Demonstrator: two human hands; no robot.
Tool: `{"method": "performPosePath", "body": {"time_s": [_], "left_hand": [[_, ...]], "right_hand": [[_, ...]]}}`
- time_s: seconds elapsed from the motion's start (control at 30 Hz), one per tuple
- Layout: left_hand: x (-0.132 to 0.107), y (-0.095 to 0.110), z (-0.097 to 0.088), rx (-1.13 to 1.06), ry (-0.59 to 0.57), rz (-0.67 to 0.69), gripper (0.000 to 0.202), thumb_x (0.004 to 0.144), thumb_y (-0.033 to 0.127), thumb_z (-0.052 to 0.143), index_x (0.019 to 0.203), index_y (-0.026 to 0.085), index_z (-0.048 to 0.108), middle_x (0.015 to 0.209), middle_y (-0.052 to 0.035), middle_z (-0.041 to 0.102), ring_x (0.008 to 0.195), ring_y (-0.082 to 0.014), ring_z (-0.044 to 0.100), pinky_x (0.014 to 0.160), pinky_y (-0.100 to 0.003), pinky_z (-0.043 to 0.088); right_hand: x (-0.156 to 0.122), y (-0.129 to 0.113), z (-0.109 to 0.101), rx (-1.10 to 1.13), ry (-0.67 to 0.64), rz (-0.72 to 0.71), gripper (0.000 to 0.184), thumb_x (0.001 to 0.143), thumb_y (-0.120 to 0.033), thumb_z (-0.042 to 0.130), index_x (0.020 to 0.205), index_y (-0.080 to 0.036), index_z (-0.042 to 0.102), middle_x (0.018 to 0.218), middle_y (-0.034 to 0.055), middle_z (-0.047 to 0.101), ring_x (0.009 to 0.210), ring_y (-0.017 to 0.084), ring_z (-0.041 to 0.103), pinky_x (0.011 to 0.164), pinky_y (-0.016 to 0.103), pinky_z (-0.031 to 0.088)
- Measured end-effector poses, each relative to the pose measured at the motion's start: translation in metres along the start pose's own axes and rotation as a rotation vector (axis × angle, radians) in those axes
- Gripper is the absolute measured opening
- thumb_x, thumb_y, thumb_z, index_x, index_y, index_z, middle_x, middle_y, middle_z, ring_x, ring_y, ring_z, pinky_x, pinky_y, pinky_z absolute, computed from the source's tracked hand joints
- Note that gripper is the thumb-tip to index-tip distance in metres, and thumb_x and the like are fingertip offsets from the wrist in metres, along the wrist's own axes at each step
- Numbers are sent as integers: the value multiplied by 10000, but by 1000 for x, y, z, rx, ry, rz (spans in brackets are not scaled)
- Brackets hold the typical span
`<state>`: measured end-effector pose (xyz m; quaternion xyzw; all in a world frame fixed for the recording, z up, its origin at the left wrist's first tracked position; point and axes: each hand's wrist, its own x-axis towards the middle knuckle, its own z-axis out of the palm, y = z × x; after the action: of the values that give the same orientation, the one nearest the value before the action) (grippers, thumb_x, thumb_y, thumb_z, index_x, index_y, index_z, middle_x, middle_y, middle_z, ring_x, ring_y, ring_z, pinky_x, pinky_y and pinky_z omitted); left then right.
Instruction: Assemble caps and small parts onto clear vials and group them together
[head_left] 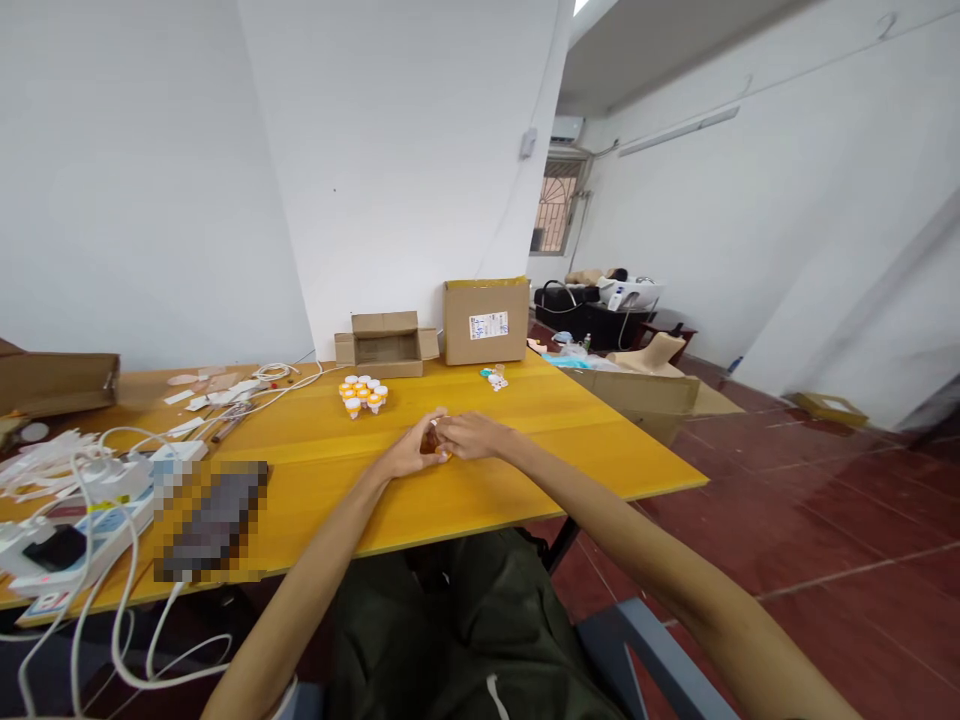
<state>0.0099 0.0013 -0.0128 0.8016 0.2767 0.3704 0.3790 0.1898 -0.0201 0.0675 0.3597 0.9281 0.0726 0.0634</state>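
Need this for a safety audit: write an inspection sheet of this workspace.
Surface: yellow table, wood-grained.
Work items: small piece with some orange, mostly hidden; white-and-orange cluster beyond it.
Clutter: papers at left; pixelated dark object near the front edge; open box and closed box at back.
Grips: left hand around the piece; right hand curled against it, exact grip hidden.
Cables: white cables by a power strip, some hanging past the front edge.
Surroundings: white walls, red tiled floor, carton at right.

Plenty of bare tabletop [592, 435] right of the right hand [474, 436], so you could slip through there. Far middle's blocked by two cardboard boxes [486, 320] and an orange-and-white cluster [363, 395]; a power strip [105, 535] and cables [135, 590] clog the left.
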Motion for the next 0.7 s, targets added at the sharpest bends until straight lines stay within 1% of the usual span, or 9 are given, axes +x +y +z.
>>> {"method": "performPosePath", "body": {"time_s": [0.13,0.3,0.53,0.7], "left_hand": [[0,2,0,0,1,5,791,756,327,770,1444,221,394,1281,-106,620,1198,-260,580,1075,-430,428],[1,2,0,-12,-3,4,787,754,330,770,1438,226,394,1306,-107,606,1194,-254,587,1075,-432,430],[1,-4,1,-36,-16,-4,790,771,288,754,1456,223,365,1187,-93,655,1121,-240,620,1019,-419,473],[1,-10,0,-27,3,1,820,751,301,776,1461,238,371,1323,-110,597,1157,-243,603,1039,-428,465]], "right_hand": [[3,0,3,-18,17,-40,254,971,-222,445,1127,-150,633,1195,145,663,976,235,658,688,286,433],[5,1,7,-5,41,-69,217,953,-211,480,1065,-148,655,1170,150,668,939,224,655,681,282,433],[5,-1,6,-41,52,-60,240,942,-190,476,1087,-144,662,1154,159,680,927,229,670,679,287,460],[5,-2,5,-48,44,-59,251,944,-189,469,1092,-139,666,1159,168,678,938,238,677,700,296,476]]}}
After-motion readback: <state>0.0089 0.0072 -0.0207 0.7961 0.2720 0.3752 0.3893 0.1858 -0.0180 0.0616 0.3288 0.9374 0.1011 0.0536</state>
